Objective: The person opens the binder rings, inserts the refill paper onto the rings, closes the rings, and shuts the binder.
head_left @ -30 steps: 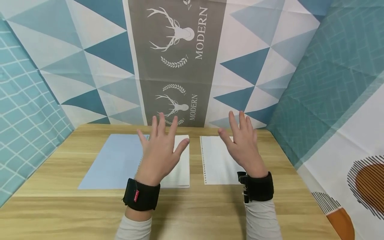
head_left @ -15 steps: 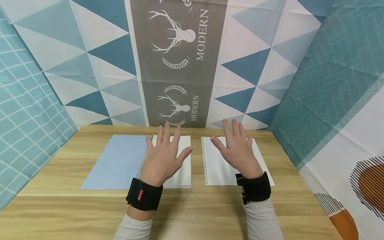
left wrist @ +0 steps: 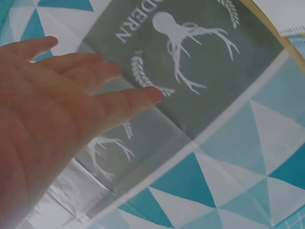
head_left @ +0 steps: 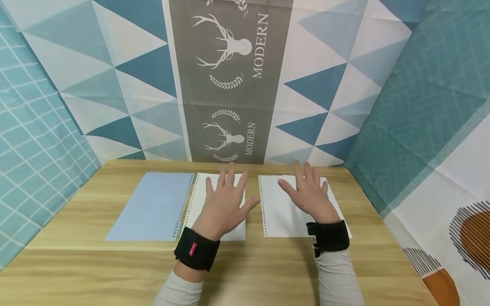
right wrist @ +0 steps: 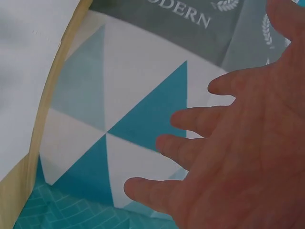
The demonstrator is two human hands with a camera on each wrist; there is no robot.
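In the head view my left hand (head_left: 222,210) hovers with spread fingers over a stack of white hole-punched paper (head_left: 199,191). To its left lies a light-blue sheet or notebook cover (head_left: 153,206), punched along its right edge. My right hand (head_left: 311,197) is held above white hole-punched paper (head_left: 276,216), its thumb apart from the other fingers. Both hands hold nothing and appear raised off the paper. The left wrist view shows the left hand (left wrist: 52,105) with extended fingers; in the right wrist view the right hand (right wrist: 233,148) is likewise spread.
All the paper lies flat on a wood-grain table (head_left: 245,272). A patterned cloth (head_left: 229,80) with deer heads and triangles hangs behind the back edge. Teal cloths flank the table, a gridded one (head_left: 34,127) at the left and another (head_left: 421,110) at the right.
Both hands have come lower in the head view. My left hand has also shifted right, uncovering the punched edges between blue and white. The paper stays in place; the view has shifted slightly.
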